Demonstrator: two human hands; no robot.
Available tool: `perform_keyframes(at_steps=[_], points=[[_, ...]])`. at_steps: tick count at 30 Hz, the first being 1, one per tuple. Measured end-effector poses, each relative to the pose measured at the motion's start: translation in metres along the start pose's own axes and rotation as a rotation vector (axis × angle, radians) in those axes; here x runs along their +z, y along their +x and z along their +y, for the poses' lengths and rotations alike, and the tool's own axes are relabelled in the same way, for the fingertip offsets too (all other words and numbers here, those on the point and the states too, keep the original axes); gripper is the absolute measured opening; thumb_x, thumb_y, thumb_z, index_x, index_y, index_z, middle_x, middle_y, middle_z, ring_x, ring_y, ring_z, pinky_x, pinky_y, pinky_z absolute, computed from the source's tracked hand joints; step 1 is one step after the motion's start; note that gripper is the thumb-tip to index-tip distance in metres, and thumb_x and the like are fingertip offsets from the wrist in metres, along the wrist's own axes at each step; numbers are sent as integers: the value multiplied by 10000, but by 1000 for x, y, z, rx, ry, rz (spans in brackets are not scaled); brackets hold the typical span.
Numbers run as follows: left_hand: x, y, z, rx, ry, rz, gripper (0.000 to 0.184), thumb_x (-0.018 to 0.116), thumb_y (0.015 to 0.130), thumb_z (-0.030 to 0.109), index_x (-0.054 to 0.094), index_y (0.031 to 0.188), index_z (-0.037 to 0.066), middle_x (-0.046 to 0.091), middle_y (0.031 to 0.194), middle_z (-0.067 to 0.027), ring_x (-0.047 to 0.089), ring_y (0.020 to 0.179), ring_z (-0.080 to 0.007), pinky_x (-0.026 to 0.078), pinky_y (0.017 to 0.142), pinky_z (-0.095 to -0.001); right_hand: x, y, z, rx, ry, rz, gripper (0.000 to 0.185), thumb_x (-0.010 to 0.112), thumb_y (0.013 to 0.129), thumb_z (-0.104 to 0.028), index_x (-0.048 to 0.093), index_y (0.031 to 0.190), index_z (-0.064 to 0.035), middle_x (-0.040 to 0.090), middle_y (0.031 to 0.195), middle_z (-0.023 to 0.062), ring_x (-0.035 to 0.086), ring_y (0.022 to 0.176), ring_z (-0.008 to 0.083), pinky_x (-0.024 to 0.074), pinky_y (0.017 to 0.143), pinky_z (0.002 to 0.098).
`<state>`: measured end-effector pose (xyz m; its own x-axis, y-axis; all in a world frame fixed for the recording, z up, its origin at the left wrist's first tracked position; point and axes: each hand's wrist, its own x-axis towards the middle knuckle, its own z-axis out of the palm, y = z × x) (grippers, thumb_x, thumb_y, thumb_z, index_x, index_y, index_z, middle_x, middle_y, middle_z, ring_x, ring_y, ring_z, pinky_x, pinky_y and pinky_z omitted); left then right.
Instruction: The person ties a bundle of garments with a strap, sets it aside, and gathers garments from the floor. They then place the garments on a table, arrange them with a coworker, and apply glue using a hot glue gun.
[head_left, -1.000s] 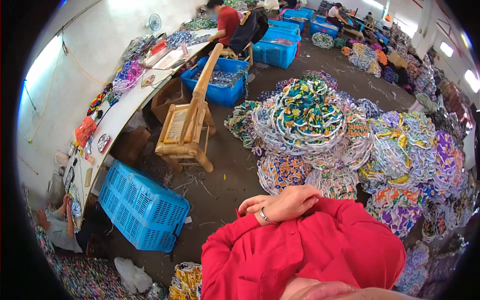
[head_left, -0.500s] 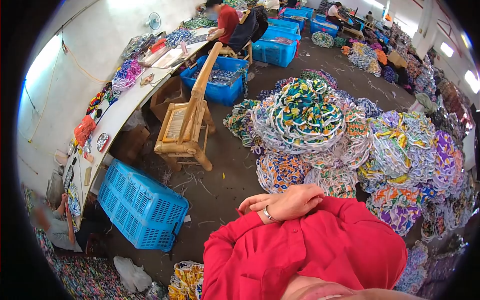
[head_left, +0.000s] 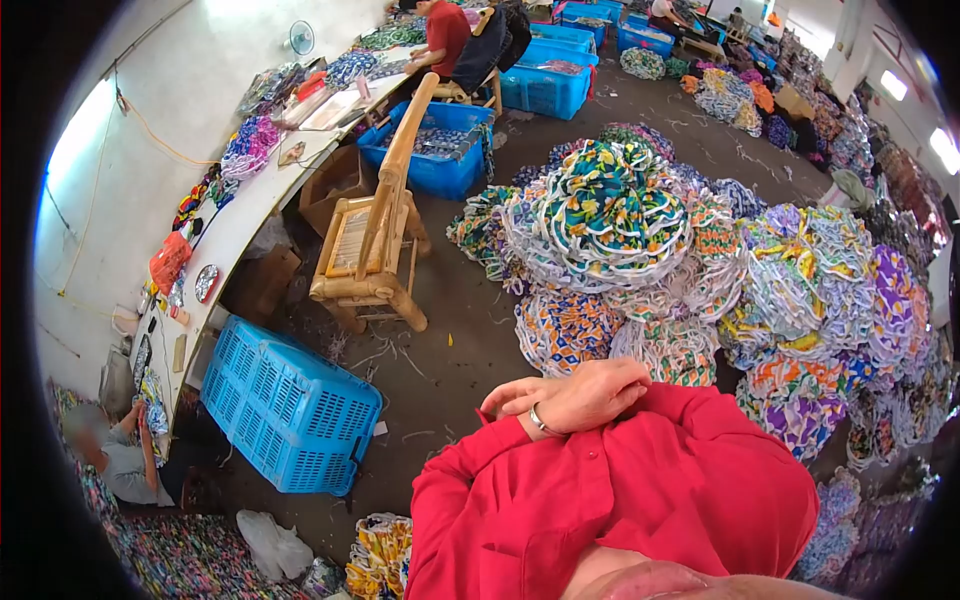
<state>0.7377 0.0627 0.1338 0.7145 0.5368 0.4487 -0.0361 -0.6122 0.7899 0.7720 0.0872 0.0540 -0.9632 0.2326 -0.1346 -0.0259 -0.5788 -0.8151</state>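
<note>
My arms, in red sleeves, are folded across my front. My left hand point(head_left: 598, 392) wears a silver bracelet point(head_left: 541, 420) at the wrist and lies over my right forearm. Its fingers bend down around that forearm at the sleeve's end. Partly hidden beneath the left wrist is my right hand point(head_left: 512, 396), its visible fingers stretched out toward the left. Neither hand shows any object in it. Closest in front of them are bundles of white-edged patterned fabric point(head_left: 565, 330), stacked in a heap topped by a green floral bundle point(head_left: 615, 215).
To the left stand a bamboo chair point(head_left: 365, 255) and a tipped blue plastic crate point(head_left: 290, 405). A long white table point(head_left: 235, 235) runs along the wall. Two people point(head_left: 130, 460) point(head_left: 445, 40) sit at it. Blue bins point(head_left: 545, 90) and more fabric heaps point(head_left: 800, 290) extend behind and right.
The view has shifted slightly, so the surroundings sit a little differently in frame. My folded arms keep their pose. The person in red at the table leans a bit differently.
</note>
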Motion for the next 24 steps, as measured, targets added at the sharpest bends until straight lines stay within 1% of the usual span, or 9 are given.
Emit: perform_keyframes(at_steps=[3, 6, 9, 14, 18, 22, 24], points=[[3, -2, -2, 36, 19, 36, 105, 588, 784, 56, 574, 887, 41, 594, 802, -104, 594, 744, -286, 472, 609, -347, 6, -1, 1, -17, 49, -24, 403, 550, 889, -236, 450, 1214, -21, 511, 1175, 36, 472, 1094, 135, 380, 937, 287], [3, -5, 0, 15, 9, 29, 107, 593, 779, 57, 578, 883, 42, 597, 807, -102, 595, 745, -284, 473, 614, -346, 10, -1, 3, -6, 106, -28, 403, 552, 888, -242, 456, 1213, -23, 513, 1178, 37, 465, 1104, 133, 373, 945, 286], [1, -6, 3, 5, 2, 29, 110, 594, 776, 58, 580, 884, 43, 598, 809, -102, 594, 745, -283, 474, 618, -346, 7, 3, 7, -11, 53, -18, 447, 579, 869, -258, 451, 1223, -16, 520, 1180, 59, 489, 1091, 149, 372, 955, 301], [0, -10, -1, -8, -25, 63, 116, 591, 778, 60, 581, 894, 47, 597, 811, -102, 592, 742, -281, 473, 624, -345, 6, 6, 6, 15, 11, -3, 413, 565, 879, -267, 475, 1200, -23, 517, 1183, 41, 472, 1100, 135, 372, 949, 291], [-3, -13, -3, -35, -32, 75, 113, 588, 781, 57, 580, 893, 47, 598, 811, -102, 592, 743, -282, 472, 625, -346, 3, 11, 9, 10, -24, 19, 419, 585, 864, -249, 476, 1190, -9, 542, 1148, 66, 508, 1066, 153, 397, 932, 302], [-14, -12, 0, -62, -3, 66, 103, 573, 785, 65, 576, 884, 38, 601, 823, -118, 595, 762, -299, 480, 645, -352, 1, 20, 7, 72, 77, -57, 407, 584, 865, -246, 482, 1179, -8, 537, 1151, 64, 501, 1074, 154, 393, 938, 305], [-14, -19, 1, -72, -8, 18, 101, 566, 787, 70, 574, 880, 33, 602, 829, -126, 597, 771, -307, 484, 655, -354, 2, 27, 10, 93, 85, -38, 383, 582, 858, -228, 498, 1156, -2, 569, 1085, 73, 537, 1011, 159, 431, 884, 300]])
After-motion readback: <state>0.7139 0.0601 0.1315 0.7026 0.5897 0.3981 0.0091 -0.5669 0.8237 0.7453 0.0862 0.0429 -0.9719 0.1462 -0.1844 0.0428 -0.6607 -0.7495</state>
